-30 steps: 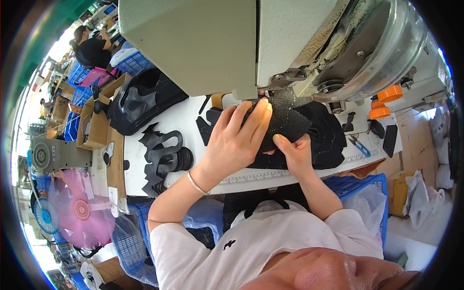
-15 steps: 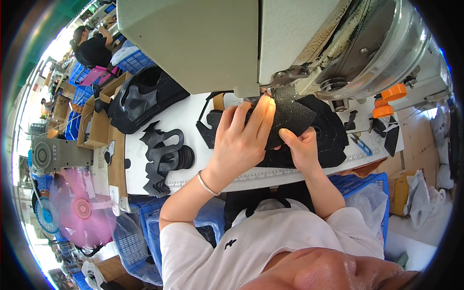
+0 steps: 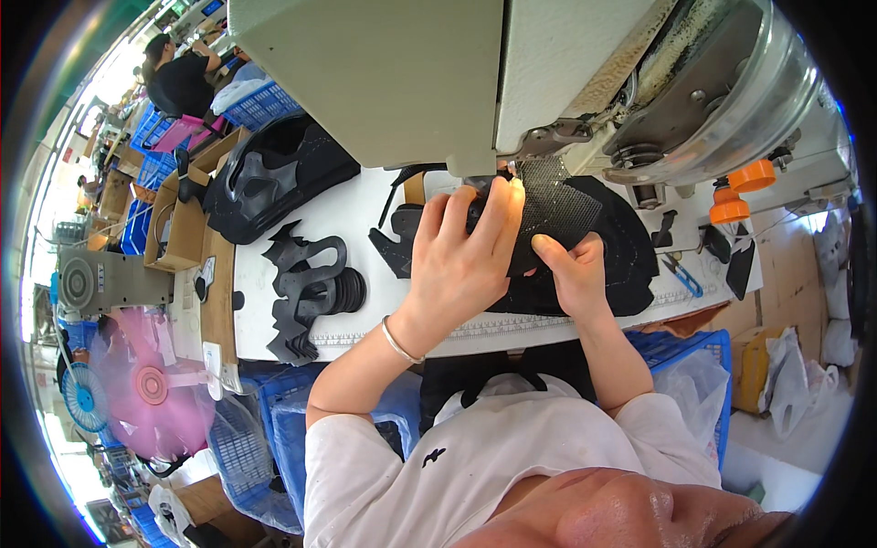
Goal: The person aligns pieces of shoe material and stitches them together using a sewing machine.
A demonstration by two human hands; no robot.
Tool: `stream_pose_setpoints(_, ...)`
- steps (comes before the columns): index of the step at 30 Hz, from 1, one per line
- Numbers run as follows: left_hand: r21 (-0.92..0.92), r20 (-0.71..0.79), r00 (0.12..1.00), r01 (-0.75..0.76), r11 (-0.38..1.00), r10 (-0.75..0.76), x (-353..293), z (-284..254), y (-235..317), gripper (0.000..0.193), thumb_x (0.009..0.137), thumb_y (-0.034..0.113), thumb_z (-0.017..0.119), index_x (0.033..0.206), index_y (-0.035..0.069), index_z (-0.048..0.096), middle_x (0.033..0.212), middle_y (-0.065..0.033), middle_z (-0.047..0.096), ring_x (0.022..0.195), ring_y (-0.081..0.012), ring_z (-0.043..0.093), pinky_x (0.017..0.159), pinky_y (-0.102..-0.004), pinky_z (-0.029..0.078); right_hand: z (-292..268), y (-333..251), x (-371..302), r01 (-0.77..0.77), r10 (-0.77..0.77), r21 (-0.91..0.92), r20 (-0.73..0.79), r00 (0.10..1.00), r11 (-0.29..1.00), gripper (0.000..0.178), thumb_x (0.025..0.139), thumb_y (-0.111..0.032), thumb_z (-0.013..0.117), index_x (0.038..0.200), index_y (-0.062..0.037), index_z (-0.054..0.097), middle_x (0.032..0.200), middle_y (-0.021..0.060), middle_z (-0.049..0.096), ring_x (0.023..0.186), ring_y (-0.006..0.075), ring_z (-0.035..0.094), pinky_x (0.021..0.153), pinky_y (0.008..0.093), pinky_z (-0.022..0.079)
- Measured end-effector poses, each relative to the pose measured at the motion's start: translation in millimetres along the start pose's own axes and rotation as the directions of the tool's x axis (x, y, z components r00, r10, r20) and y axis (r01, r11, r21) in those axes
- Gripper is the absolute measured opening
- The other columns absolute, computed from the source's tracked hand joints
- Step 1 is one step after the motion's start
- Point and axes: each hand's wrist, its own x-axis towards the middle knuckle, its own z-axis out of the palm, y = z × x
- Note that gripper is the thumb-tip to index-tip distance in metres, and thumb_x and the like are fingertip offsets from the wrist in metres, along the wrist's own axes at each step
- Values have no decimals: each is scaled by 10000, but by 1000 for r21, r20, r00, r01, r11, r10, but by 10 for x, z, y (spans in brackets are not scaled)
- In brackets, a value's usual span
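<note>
Sewing machine [image 3: 375,82]: reference item for all positions; its upper part is cut off by the picture's top edge. Black mesh piece [image 3: 568,212]: directly below the machine's lower end, its near edge toward the person. The needle area cannot be made out; the machine's housing and the left fingertips cover it. The mesh piece's left portion is likewise covered.

Hands: Left hand [image 3: 464,251], palm down, near the machine's lower end; fingers extended, slightly bent and close together, resting on the black work. Its thumb is hidden, so whether it grips cannot be told. Right hand [image 3: 579,281], on the person's side of the machine's lower end, closed in a pinch on the mesh piece's near edge: thumb on top, other fingers mostly hidden underneath.

Black fabric panel [image 3: 628,265]: under the machine, to the right of its lower end, partly covered by the mesh piece and right hand. Stacked black cut parts [image 3: 306,297]: on the worktop [image 3: 343,217], left of the machine and toward the person; the lower layers cannot be counted. Blue-handled snips [image 3: 682,276]: right of the machine's lower end.
</note>
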Motion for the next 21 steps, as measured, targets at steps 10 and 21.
stream_pose_setpoints(10,42,-34,999,-14,999,15,26,61,28,502,623,119,608,1101,-29,654,1155,-129,553,953,-286,515,813,-404,460,-29,6,50,18,-17,19,-38,999,1000,101,884,-12,575,922,30,658,841,59,671,664,108,624,558,246,500)
stream_pose_setpoints(21,6,-34,999,-13,1000,14,4,35,11,714,522,237,764,1163,-37,609,1176,-134,584,999,-279,536,870,-396,452,77,40,-26,12,-24,-112,-113,993,994,162,914,-75,620,828,51,674,736,6,637,619,42,566,590,248,559)
